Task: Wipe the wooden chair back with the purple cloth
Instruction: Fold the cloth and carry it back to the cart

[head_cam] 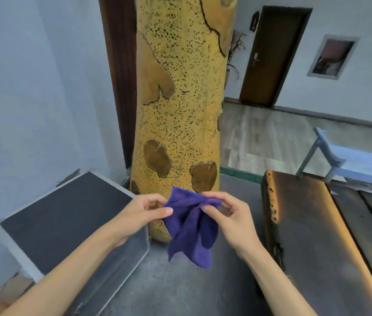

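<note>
No text, label or number is legible anywhere — nothing readable.

purple cloth (189,226), yellow chair back (178,99) w/ black specks & brown patches, dark brown door (274,55)

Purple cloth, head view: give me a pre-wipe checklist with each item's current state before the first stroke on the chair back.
1. Purple cloth in hand: ok, left hand and right hand both pinch its top edge.
2. Cloth folded into a pad: not ok, it hangs loose.
3. Cloth touching the wooden chair back: not ok, held in front.
4. Chair back unobstructed: ok.
5. Cloth dampness: cannot tell.
</note>
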A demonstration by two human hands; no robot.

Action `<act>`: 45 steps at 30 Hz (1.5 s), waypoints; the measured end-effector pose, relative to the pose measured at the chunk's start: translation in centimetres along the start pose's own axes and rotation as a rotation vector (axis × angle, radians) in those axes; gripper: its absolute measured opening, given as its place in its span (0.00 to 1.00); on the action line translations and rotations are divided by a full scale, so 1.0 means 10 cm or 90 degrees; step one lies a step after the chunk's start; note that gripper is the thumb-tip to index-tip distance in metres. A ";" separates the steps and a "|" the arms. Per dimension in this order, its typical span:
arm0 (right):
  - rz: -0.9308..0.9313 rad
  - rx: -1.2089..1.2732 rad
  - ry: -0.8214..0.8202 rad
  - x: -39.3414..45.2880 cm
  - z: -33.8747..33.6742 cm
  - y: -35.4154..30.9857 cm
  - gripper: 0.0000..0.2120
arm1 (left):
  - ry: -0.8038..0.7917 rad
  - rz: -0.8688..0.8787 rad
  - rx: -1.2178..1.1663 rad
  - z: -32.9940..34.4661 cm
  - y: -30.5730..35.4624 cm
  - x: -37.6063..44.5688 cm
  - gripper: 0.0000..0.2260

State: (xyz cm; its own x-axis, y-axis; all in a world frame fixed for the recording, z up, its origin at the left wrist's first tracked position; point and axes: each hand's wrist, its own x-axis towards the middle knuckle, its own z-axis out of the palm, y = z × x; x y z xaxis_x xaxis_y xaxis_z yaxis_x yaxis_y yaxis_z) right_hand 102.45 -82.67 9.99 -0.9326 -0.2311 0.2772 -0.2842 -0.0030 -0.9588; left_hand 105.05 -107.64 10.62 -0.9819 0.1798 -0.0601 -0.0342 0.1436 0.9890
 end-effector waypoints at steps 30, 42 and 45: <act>-0.013 -0.388 0.101 2.89 -2.62 1.23 0.07 | -0.317 -0.017 -0.137 1.64 0.06 4.65 0.12; 0.232 -0.176 0.105 3.71 -4.15 1.92 0.15 | -0.370 0.092 0.009 2.42 0.15 6.67 0.04; 0.322 -0.101 -0.028 3.77 -4.50 2.28 0.18 | -0.379 0.135 -0.007 2.56 0.24 7.27 0.06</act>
State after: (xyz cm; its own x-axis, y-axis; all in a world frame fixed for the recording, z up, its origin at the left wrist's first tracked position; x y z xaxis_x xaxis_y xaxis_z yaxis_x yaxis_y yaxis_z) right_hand 50.82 -47.69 1.37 -0.9525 -0.2068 -0.2236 0.1652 0.2661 -0.9497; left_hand 38.39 -69.36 5.14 -0.6959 0.7141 0.0762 0.1456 0.0364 0.9887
